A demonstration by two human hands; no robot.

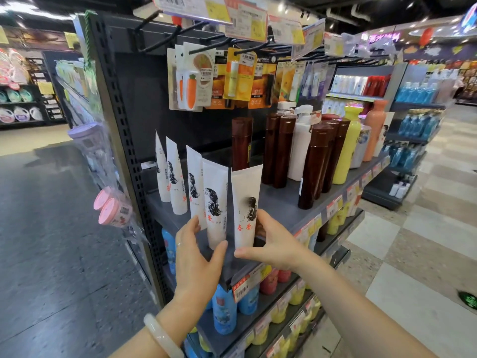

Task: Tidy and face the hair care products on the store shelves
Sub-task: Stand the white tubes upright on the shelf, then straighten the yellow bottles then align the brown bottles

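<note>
Several white hair care tubes printed with a long-haired figure stand in a row on the grey shelf [281, 205]. My right hand [271, 241] grips the front tube [245, 200] near its base, thumb in front and fingers behind it. My left hand [196, 251] holds the second tube [215, 200] low down, thumb at its front and fingers at its left side. Behind stand more white tubes [178, 182], brown bottles [315, 164], a white pump bottle [300, 148], a yellow bottle [346, 148] and an orange bottle [375, 130].
Carded items [191, 81] hang on hooks above the shelf under price tags [247, 19]. Blue bottles [224, 311], red and yellow bottles fill the lower shelves. Pink jars [112, 208] hang in bags on the shelf's left side. Open aisle floor lies left and right.
</note>
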